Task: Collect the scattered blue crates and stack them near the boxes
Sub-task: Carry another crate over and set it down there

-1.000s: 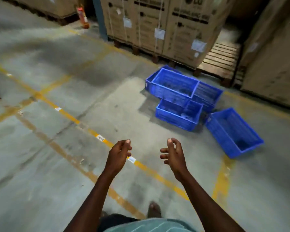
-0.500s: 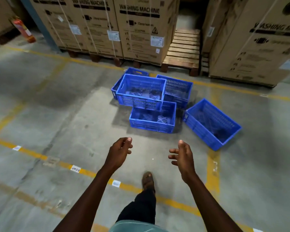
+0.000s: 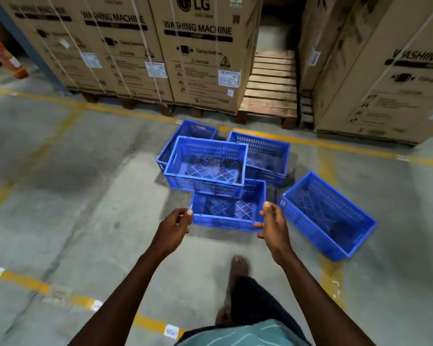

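Observation:
Several blue crates lie on the concrete floor in front of the cartons. The nearest low crate (image 3: 229,208) has a second crate (image 3: 205,168) resting askew on its far edge. Two more stand behind, one at the back left (image 3: 198,128) and one at the back right (image 3: 263,156). Another crate (image 3: 328,216) lies tilted to the right, apart from the rest. My left hand (image 3: 173,227) and my right hand (image 3: 273,226) are held out with fingers curled and apart, lined up with the nearest crate's two front corners. Whether they touch it is unclear. Neither hand holds anything.
Tall washing machine cartons (image 3: 200,58) on pallets line the back, with more cartons at the right (image 3: 385,78). An empty wooden pallet (image 3: 270,96) fills the gap between them. A red fire extinguisher (image 3: 6,58) stands far left. Yellow floor lines (image 3: 35,285) cross the concrete. My foot (image 3: 239,264) steps forward.
I have walked closer to the crates and turned to face them. Both hands have moved forward from open floor to the nearest crate's front corners.

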Motion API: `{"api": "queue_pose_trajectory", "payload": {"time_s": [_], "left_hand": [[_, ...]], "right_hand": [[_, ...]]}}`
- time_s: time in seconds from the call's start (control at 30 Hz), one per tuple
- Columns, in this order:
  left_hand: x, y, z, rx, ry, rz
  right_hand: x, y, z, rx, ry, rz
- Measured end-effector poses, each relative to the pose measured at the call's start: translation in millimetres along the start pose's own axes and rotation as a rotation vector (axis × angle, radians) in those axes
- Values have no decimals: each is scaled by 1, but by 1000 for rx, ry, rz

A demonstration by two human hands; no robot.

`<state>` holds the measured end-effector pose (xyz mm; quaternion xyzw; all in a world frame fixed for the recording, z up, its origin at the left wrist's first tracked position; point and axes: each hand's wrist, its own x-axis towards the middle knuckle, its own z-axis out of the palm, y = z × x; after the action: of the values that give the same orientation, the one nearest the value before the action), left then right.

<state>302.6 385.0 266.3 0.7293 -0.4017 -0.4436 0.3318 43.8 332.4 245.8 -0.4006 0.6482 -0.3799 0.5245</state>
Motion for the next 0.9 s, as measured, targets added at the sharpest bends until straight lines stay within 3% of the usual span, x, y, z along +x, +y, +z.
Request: {"api": "queue_pose_trajectory", "payload": {"time_s": [0.53,0.7,0.9], "left_hand": [[337,58,-71,268,19,-116],[442,31,-80,304,-9,-140],[611,-77,-58,364,-1,-158]], "right_hand": [[318,-39,131,-166,132,41],[396,-30,170,-298,137,69],[507,76,203,-402,242,170]]}}
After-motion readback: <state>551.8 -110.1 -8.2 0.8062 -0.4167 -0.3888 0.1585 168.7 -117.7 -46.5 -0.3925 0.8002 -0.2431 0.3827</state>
